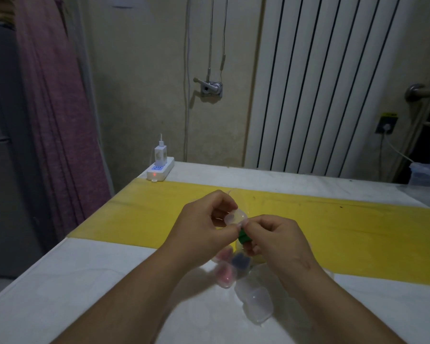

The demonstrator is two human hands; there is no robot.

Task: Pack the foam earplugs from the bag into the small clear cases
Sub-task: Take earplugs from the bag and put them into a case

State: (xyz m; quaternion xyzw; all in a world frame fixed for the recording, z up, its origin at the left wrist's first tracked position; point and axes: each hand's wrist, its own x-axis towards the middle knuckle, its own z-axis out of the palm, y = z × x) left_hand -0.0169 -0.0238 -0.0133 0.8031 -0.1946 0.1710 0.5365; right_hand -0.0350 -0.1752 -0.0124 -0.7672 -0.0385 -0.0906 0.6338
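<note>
My left hand [204, 227] pinches a small clear case [236, 218] above the table, its lid tipped up. Close beside it, my right hand [276, 238] pinches a green foam earplug [243, 237] just below the case. Under my hands lie clear cases with pink earplugs [225, 274] and one with a dark blue earplug [241, 261]. Empty clear cases [257, 302] sit nearer to me on the white table. The bag is mostly hidden behind my hands.
A yellow strip [139, 214] runs across the white table [85, 294]. A white power strip with a charger [159, 167] sits at the far left corner. A radiator [320, 83] stands behind, and a purple curtain [57, 120] hangs at left.
</note>
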